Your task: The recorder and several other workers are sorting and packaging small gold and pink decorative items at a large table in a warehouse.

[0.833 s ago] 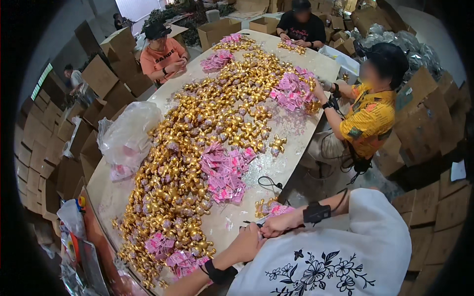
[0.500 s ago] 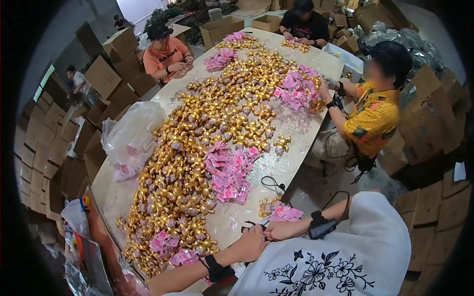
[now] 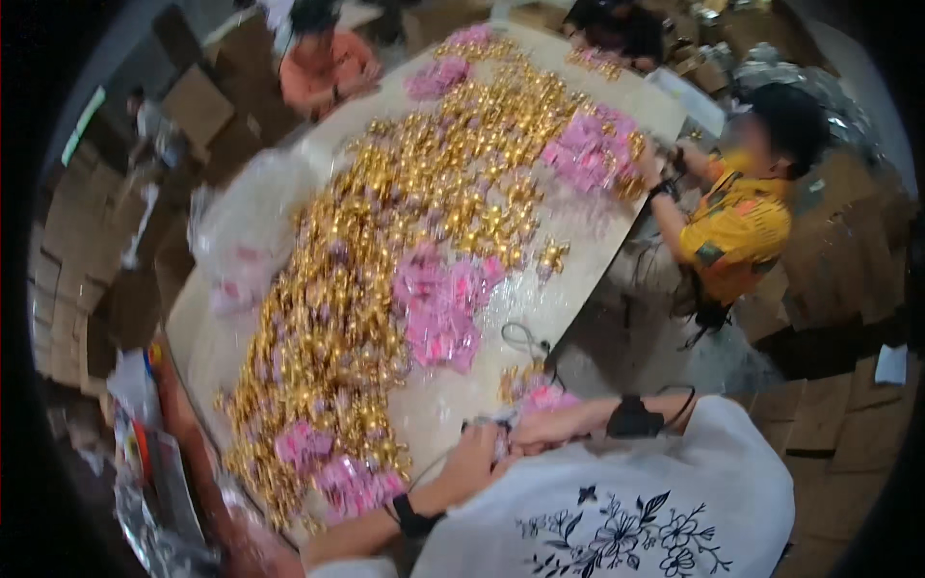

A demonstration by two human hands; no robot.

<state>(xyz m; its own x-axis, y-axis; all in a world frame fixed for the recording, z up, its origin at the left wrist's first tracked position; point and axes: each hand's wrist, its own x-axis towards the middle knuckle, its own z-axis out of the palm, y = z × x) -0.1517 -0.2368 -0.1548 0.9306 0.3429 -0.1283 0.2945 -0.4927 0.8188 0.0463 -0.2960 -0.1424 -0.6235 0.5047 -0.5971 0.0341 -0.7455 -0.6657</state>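
Observation:
My left hand (image 3: 470, 464) and my right hand (image 3: 544, 431) meet in front of my white shirt, at the near edge of the table. The fingers of both are closed together around something small, blurred and mostly hidden, with a dark bit showing beside it. Just beyond my right hand lie pink printed cards (image 3: 547, 397) and a few gold figures (image 3: 514, 381). A big heap of shiny gold bear-shaped figures (image 3: 332, 318) spreads over the pale table (image 3: 434, 414). Another stack of pink cards (image 3: 438, 318) rests against the heap.
Across the table sit a person in orange (image 3: 328, 72) and one in black (image 3: 617, 34); a person in yellow (image 3: 737, 226) handles figures at the right. A clear plastic bag (image 3: 251, 212) lies on the left side. Cardboard boxes (image 3: 829, 414) stand around. A black cord loop (image 3: 525, 339) lies near the edge.
The whole view has shifted and blurred with head movement. My hands stay together near the table edge, my left hand a little further left in the picture.

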